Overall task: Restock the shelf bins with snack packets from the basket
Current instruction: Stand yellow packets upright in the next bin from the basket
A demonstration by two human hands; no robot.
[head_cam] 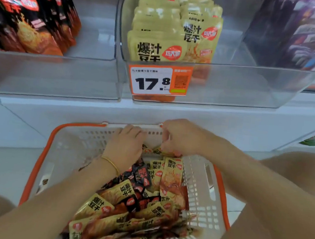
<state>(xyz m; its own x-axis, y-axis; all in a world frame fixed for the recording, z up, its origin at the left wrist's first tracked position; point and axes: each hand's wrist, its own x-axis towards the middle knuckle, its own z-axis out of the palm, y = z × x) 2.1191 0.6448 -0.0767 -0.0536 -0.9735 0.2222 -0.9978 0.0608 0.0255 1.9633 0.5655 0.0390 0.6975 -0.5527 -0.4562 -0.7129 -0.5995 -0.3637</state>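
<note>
Shelf bins (233,84) above basket (39,158). Right hand (181,139) pinches snack packets (158,150); left hand (125,145), grip hidden. Likely light, slick pkts: take by edges.

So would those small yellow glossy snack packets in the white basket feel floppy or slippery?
Probably light and bendy: the small yellow glossy snack packets lie heaped at all angles. Their shiny film looks slippery, so they would likely slide over each other.

Bright, even light with soft shadows. Pale glare films the clear bin (233,84) front; wide-angle bending and blur grow toward two and ten o'clock.
</note>
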